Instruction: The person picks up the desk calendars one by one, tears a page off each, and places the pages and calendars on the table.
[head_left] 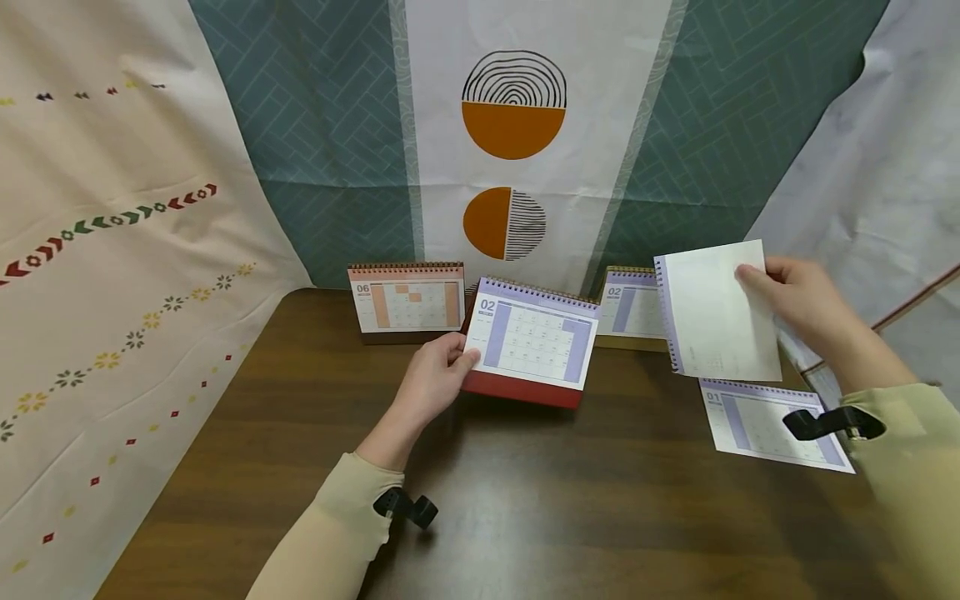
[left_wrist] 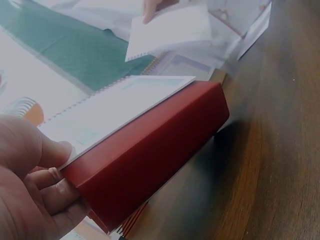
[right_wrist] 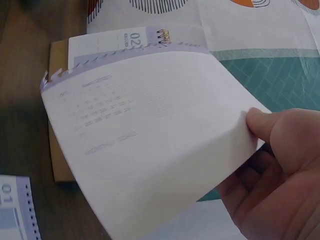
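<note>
With thumb and fingers my left hand (head_left: 435,371) grips the left edge of a red-based desk calendar (head_left: 532,337), tilted and showing page 02 in purple. Its red base (left_wrist: 150,145) stands out in the left wrist view. On the right, my right hand (head_left: 810,296) pinches a loose calendar sheet (head_left: 716,317) with torn binding holes along one edge, its mostly blank side showing. Behind that sheet a tan-based calendar (head_left: 633,312) also shows 02, partly hidden. A sheet marked 01 (head_left: 772,425) lies on the table below the right hand.
An orange calendar (head_left: 408,304) showing 06 stands at the back left. The brown wooden table (head_left: 525,517) meets a green and white cloth backdrop (head_left: 330,150). White cloths hang at both sides. Each sleeve carries a black wrist camera mount (head_left: 405,506).
</note>
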